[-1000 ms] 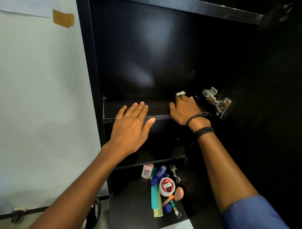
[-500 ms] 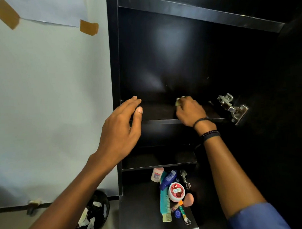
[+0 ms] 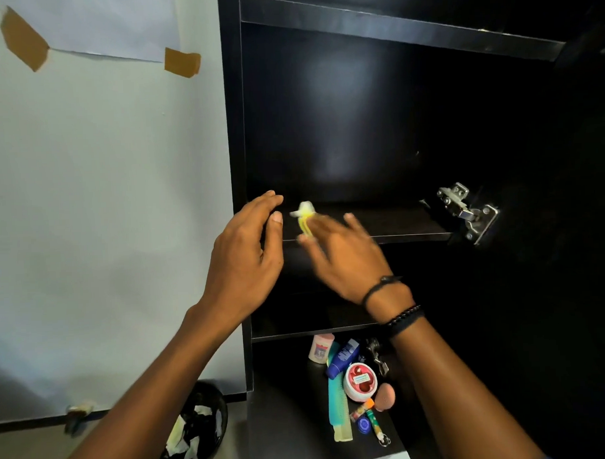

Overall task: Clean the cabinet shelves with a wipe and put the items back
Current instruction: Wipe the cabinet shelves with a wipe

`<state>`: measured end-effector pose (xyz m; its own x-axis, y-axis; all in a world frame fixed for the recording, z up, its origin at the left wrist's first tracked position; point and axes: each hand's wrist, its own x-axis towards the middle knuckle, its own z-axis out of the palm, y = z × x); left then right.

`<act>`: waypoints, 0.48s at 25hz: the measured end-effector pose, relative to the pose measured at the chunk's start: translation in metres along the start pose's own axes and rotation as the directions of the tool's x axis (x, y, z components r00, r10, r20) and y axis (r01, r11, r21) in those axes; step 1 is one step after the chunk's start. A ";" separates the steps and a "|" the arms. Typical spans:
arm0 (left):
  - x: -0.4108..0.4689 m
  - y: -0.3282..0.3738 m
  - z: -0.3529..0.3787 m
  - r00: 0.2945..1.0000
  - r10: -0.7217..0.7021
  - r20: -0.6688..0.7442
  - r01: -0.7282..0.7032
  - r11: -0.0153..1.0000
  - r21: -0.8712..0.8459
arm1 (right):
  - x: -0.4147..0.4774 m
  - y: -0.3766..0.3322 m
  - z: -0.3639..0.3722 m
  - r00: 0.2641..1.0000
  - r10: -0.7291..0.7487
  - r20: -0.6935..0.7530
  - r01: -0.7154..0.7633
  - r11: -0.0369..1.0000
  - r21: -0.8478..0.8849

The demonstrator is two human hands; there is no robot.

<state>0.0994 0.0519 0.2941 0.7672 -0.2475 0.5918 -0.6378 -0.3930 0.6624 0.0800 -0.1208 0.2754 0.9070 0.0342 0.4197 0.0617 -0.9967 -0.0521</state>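
Note:
The black cabinet's middle shelf is bare. My right hand, blurred by motion, pinches a white and yellow wipe at its fingertips over the shelf's left end. Just left of the wipe, my left hand has straight fingers reaching to the cabinet's left wall at shelf height and holds nothing. The removed items lie on a dark surface below: a pink-capped bottle, a blue tube, a teal comb, a red and white jar, a pink sponge and small tubes.
A metal door hinge juts out at the shelf's right end. A second shelf sits lower, an upper shelf edge above. A black bin with used wipes stands on the floor left of the cabinet, by a pale wall.
My right hand has swept the wipe from the shelf's right part to its left end. My left hand has shifted left off the shelf front to the cabinet's side wall.

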 end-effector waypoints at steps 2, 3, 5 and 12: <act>-0.002 -0.002 0.000 0.998 -0.009 0.057 0.007 0.999 0.035 | -0.001 0.043 -0.004 0.975 0.222 0.012 -0.218 0.967 -0.134; -0.003 -0.003 0.001 0.996 -0.013 0.091 0.007 0.998 0.064 | 0.000 0.057 -0.009 0.950 0.312 0.034 -0.303 0.941 -0.153; -0.003 -0.002 0.004 0.988 -0.022 0.154 0.004 0.993 0.119 | -0.001 0.062 -0.015 0.938 0.343 0.042 -0.337 0.936 -0.100; 0.004 0.011 0.008 0.989 -0.008 0.147 -0.010 0.993 0.117 | -0.005 -0.015 -0.011 0.985 -0.158 -0.075 0.171 0.962 0.214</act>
<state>0.0962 0.0397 0.3000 0.7739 -0.3718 0.5126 -0.6326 -0.4916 0.5984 0.0699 -0.1069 0.2837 0.8519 0.1855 0.4897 0.3034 -0.9371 -0.1729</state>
